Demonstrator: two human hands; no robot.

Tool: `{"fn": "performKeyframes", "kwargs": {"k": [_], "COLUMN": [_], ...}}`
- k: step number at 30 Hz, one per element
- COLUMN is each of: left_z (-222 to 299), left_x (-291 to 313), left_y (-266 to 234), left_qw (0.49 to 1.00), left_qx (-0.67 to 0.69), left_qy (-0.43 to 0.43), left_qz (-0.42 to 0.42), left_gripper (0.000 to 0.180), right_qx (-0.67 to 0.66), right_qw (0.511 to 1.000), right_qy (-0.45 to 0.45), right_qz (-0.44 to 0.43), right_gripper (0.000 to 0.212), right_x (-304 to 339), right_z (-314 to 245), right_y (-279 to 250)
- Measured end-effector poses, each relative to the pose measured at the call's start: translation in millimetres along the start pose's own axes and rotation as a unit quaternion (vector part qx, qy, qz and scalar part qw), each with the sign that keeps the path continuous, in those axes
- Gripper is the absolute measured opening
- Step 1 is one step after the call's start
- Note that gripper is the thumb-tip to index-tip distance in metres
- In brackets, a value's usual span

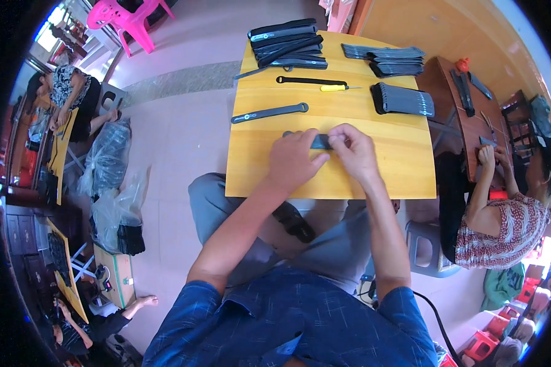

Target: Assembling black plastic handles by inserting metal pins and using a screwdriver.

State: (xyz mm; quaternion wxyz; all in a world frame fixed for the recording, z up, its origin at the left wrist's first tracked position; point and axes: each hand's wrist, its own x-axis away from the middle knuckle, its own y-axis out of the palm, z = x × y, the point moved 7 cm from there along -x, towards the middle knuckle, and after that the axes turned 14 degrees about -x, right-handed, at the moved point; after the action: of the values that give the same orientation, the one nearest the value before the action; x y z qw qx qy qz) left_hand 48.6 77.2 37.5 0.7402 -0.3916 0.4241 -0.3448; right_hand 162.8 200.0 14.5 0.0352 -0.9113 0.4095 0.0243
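On the yellow table, my left hand (pixel 292 160) lies over a dark strap (pixel 320 142), its fingers holding the strap down. My right hand (pixel 356 153) pinches the strap's other end between thumb and fingers. The strap's left part is mostly hidden under my left hand. Farther off, a dark strap with a looped end (pixel 269 114) lies flat at the left. Beyond it is a thin black strap (pixel 315 81) with a ring end. A yellow-handled tool with a thin metal tip (pixel 333 88) touches or nearly touches that black strap.
A pile of black straps (pixel 288 46) sits at the table's far left. Grey strap bundles (pixel 386 59) and a folded dark bundle (pixel 402 100) lie at the right. People work at tables on both sides. A pink chair (pixel 128 21) stands beyond; plastic bags (pixel 108 156) lie left.
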Motion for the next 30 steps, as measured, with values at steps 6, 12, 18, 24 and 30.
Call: {"fn": "performKeyframes", "kwargs": {"k": [6, 12, 18, 24, 30], "left_z": [6, -3, -35, -148, -333], "left_x": [-16, -12, -4, 69, 212], "left_y": [39, 51, 42, -39, -197], "left_qw": [0.998, 0.987, 0.978, 0.868, 0.786], "left_qx": [0.041, 0.133, 0.158, 0.367, 0.371], "left_qy": [-0.024, -0.077, -0.125, -0.325, -0.458], "left_qz": [-0.050, -0.053, -0.047, -0.081, 0.188], "left_gripper": [0.026, 0.032, 0.034, 0.022, 0.022], "right_qx": [0.044, 0.235, 0.427, 0.424, 0.415], "right_qw": [0.998, 0.970, 0.902, 0.905, 0.908], "right_qy": [0.023, -0.050, -0.040, -0.023, -0.032], "right_qz": [-0.022, 0.033, 0.035, 0.032, 0.044], "right_gripper": [0.007, 0.029, 0.048, 0.049, 0.049], "right_x": [1, -9, 2, 2, 2], "right_z": [5, 6, 42, 43, 51], "right_y": [7, -19, -5, -6, -14]}}
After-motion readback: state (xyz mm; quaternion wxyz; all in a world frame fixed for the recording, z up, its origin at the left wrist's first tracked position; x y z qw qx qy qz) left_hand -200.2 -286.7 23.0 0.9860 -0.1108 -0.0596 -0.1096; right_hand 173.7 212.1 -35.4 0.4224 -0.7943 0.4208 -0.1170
